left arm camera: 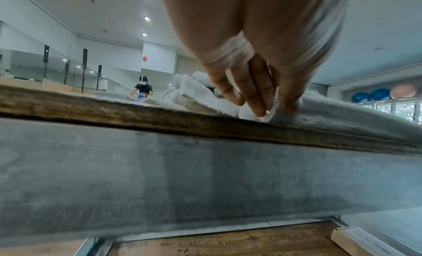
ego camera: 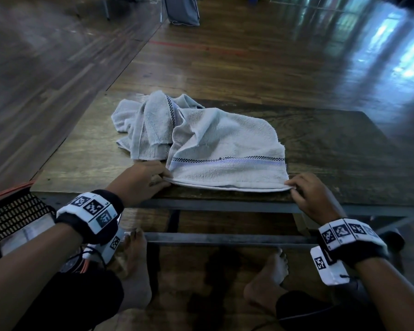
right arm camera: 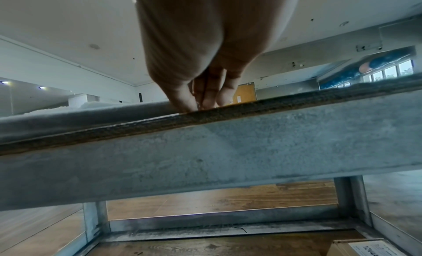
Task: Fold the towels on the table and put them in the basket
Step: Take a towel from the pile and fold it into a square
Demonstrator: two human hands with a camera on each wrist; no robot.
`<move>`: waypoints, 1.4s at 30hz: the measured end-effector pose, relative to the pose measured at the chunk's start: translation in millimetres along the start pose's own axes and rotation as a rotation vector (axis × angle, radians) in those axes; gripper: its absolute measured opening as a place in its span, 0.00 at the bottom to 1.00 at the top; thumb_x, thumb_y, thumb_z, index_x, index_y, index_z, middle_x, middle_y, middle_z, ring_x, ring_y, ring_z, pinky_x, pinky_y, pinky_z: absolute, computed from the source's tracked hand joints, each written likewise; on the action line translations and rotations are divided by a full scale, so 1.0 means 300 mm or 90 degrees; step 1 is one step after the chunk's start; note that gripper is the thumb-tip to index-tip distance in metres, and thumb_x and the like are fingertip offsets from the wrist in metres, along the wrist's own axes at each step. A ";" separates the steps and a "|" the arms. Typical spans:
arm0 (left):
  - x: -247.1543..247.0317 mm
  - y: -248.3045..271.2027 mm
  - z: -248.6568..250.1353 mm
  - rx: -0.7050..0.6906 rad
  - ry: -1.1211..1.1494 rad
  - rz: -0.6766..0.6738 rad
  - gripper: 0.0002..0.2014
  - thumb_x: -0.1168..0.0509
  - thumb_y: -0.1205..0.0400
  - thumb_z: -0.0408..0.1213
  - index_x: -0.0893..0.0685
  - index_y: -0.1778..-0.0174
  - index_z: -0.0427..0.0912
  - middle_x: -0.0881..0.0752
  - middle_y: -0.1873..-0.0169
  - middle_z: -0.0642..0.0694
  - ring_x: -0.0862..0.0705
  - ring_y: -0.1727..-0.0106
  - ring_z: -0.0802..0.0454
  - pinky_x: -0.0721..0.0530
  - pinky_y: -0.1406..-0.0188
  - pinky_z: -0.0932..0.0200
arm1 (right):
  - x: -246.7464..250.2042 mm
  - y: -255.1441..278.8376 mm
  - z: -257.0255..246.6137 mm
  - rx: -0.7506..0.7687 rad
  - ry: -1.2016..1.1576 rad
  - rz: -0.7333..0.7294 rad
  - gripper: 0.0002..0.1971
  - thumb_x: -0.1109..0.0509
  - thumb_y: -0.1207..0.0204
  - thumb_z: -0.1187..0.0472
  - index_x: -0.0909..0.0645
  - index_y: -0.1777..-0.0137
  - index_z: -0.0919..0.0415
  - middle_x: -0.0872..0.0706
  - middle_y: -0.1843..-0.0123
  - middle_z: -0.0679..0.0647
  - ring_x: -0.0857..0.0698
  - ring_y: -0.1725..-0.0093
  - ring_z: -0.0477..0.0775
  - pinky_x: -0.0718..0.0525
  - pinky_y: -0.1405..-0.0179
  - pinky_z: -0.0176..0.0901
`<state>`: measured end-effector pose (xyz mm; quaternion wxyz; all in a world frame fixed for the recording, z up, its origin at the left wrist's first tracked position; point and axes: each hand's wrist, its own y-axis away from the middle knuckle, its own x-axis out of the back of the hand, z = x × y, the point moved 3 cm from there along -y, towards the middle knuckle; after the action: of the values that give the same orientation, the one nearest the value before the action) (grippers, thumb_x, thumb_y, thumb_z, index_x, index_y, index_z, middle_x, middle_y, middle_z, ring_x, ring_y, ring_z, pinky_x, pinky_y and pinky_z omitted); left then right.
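A pale grey towel (ego camera: 225,149) with a checked and lilac stripe lies on the wooden table (ego camera: 344,158), its near hem along the front edge. My left hand (ego camera: 151,180) pinches the hem's left corner; in the left wrist view the left hand (left arm camera: 269,106) has fingertips and thumb closed on the towel (left arm camera: 342,111). My right hand (ego camera: 299,187) pinches the right corner; the right wrist view shows the right hand (right arm camera: 196,104) on the towel (right arm camera: 91,113) at the table's edge. A second crumpled towel (ego camera: 148,120) lies behind at the left. The black mesh basket (ego camera: 12,213) sits low at my left.
The table (left arm camera: 114,111) has a grey metal frame (ego camera: 225,206) and crossbar below. My bare feet (ego camera: 134,263) rest under it on the wooden floor. A person (left arm camera: 142,88) sits far off across the room. A cardboard box (right arm camera: 365,247) lies under the table at the right.
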<state>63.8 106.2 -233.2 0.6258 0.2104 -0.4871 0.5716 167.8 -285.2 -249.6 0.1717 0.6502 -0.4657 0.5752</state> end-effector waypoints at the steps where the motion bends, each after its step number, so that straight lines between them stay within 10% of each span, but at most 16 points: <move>1: 0.002 -0.002 -0.003 0.006 0.003 0.007 0.07 0.27 0.25 0.34 0.13 0.53 0.41 0.13 0.57 0.49 0.15 0.58 0.51 0.14 0.59 0.48 | -0.001 0.001 0.000 -0.005 -0.003 0.003 0.11 0.28 0.33 0.76 0.15 0.51 0.68 0.15 0.55 0.61 0.17 0.52 0.61 0.19 0.54 0.51; 13: 0.018 0.006 -0.029 0.095 0.083 0.067 0.06 0.26 0.26 0.34 0.15 0.55 0.43 0.12 0.62 0.48 0.15 0.60 0.51 0.17 0.56 0.52 | 0.021 -0.007 -0.052 0.014 -0.026 0.045 0.11 0.26 0.35 0.75 0.18 0.54 0.64 0.17 0.58 0.57 0.20 0.59 0.53 0.20 0.62 0.44; 21: 0.020 0.010 -0.078 0.133 0.089 0.033 0.10 0.26 0.26 0.35 0.18 0.58 0.55 0.12 0.64 0.51 0.17 0.60 0.60 0.24 0.62 0.75 | 0.014 -0.006 -0.051 0.087 -0.027 0.029 0.13 0.26 0.34 0.78 0.14 0.49 0.70 0.13 0.59 0.61 0.16 0.60 0.58 0.20 0.60 0.45; 26: 0.040 -0.003 -0.069 0.117 0.071 0.069 0.08 0.25 0.27 0.32 0.15 0.58 0.47 0.13 0.64 0.51 0.18 0.61 0.70 0.26 0.61 0.81 | 0.026 0.008 -0.041 0.089 -0.006 0.016 0.13 0.26 0.31 0.73 0.14 0.45 0.69 0.11 0.53 0.62 0.14 0.54 0.60 0.16 0.55 0.50; 30: 0.090 -0.016 -0.018 0.103 0.048 0.194 0.05 0.26 0.28 0.28 0.14 0.60 0.36 0.11 0.63 0.45 0.15 0.62 0.53 0.21 0.58 0.66 | 0.062 0.013 -0.068 0.062 -0.013 0.061 0.12 0.27 0.31 0.73 0.14 0.47 0.67 0.11 0.53 0.61 0.14 0.54 0.58 0.19 0.54 0.45; 32: 0.119 -0.016 0.033 0.071 0.036 0.253 0.05 0.26 0.29 0.26 0.14 0.60 0.35 0.13 0.65 0.49 0.16 0.62 0.59 0.24 0.58 0.74 | 0.098 0.020 -0.094 0.043 -0.062 0.118 0.11 0.26 0.33 0.76 0.14 0.50 0.67 0.12 0.54 0.60 0.15 0.55 0.54 0.22 0.52 0.34; 38: 0.245 -0.010 0.159 0.060 0.090 0.283 0.06 0.29 0.25 0.31 0.17 0.57 0.46 0.14 0.61 0.58 0.18 0.59 0.65 0.24 0.59 0.74 | 0.277 0.040 -0.136 -0.094 -0.308 0.195 0.14 0.28 0.29 0.69 0.16 0.57 0.44 0.11 0.58 0.40 0.16 0.57 0.31 0.24 0.57 0.18; 42: 0.418 -0.058 0.268 0.016 0.149 0.283 0.17 0.32 0.23 0.27 0.22 0.60 0.58 0.15 0.63 0.63 0.19 0.60 0.67 0.25 0.57 0.76 | 0.487 -0.002 -0.179 -0.063 -0.374 0.207 0.14 0.29 0.27 0.71 0.15 0.53 0.49 0.11 0.57 0.32 0.15 0.59 0.31 0.22 0.60 0.19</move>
<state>34.1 99.7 -86.3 0.5341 0.0386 -0.4385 0.7218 122.7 -304.0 -101.7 -0.0326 0.6962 -0.6202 0.3599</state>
